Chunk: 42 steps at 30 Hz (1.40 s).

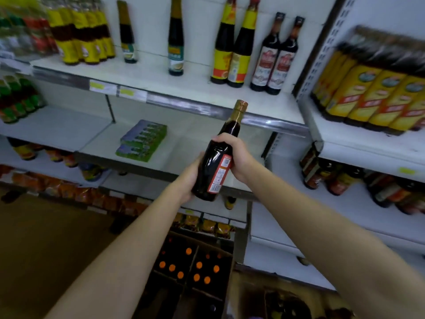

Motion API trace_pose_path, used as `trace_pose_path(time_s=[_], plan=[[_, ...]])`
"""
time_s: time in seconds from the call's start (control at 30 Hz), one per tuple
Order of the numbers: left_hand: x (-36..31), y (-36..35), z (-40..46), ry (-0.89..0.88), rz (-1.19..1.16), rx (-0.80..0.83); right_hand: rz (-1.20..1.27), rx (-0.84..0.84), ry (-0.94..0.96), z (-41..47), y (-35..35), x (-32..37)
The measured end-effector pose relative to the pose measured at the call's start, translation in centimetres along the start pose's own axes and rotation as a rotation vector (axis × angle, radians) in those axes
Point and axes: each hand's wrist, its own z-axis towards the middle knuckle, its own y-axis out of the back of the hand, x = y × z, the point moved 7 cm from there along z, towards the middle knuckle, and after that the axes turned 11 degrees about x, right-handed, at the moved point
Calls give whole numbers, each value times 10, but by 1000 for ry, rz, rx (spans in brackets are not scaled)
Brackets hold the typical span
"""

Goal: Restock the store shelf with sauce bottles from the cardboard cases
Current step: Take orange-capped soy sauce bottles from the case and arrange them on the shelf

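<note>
Bottle (216, 162) held in both hands, left hand (192, 178) cupping its base, right hand (234, 155) wrapped round its shoulder, long axis tilted neck-up toward the upper shelf (184, 88), cardboard case (193, 268) well below.

Motion blur smears the yellow-labelled bottles (372, 93) at the right edge and the green-capped bottles (18, 100) at the left, both cut by the frame, the held sauce bottle (217, 162) shows print too small to read, and the left hand (192, 178) lies mostly behind it.
</note>
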Motion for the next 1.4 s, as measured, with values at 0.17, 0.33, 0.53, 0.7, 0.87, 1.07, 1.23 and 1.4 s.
trace_pose_path(time_s=[0.17, 0.33, 0.53, 0.7, 0.87, 1.07, 1.23, 1.4], plan=[[-22, -93, 8, 71, -127, 220, 50, -93, 80, -41, 58, 33], [-37, -172, 11, 109, -6, 282, 217, -141, 155, -84, 112, 68], [-32, -291, 29, 211, 82, 438, 291, -129, 232, -167, 205, 103], [-14, -411, 47, 207, 89, 486, 354, -152, 322, -246, 297, 122], [-25, -502, 71, 18, 43, 378, 134, -336, 379, -309, 380, 148], [-38, -572, 108, -46, 150, 176, 3, -701, 289, -348, 459, 168], [-45, -627, 120, -69, 111, 335, -17, -601, 330, -383, 491, 189], [-26, -689, 127, 48, 8, 521, 85, -567, 397, -426, 520, 200]])
